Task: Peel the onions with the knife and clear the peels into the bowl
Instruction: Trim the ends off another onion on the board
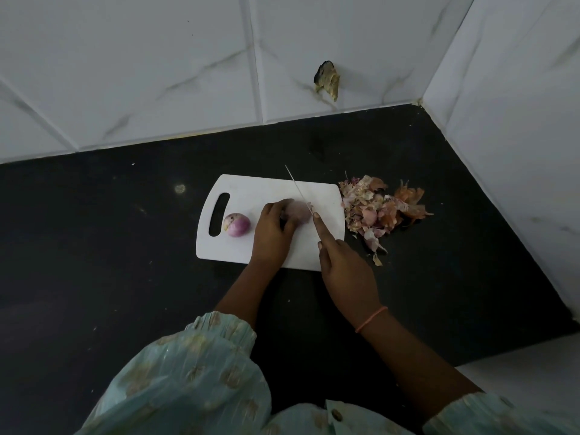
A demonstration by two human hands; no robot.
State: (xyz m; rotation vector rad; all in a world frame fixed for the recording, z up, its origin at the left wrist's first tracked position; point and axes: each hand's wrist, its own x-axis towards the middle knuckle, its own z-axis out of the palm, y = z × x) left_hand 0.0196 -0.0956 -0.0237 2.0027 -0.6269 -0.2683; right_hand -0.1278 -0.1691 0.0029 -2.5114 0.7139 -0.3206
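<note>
Now pinning pale purple onion point(296, 212) on white plastic cutting board point(270, 221) with my left hand point(272, 233), fingers curled over it so it isn't rolling. Right hand point(343, 271) gripping thin steel knife point(299, 191), forefinger along spine, blade trimming onion's right end. Handle hidden in fist. Peeled round onion point(237, 225) waiting beside handle slot. Papery peel heap point(381, 210) lying on black counter point(110, 246). Bowl not visible.

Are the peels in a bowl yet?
No. The peels lie heaped on the counter right of the cutting board; no bowl shows.
</note>
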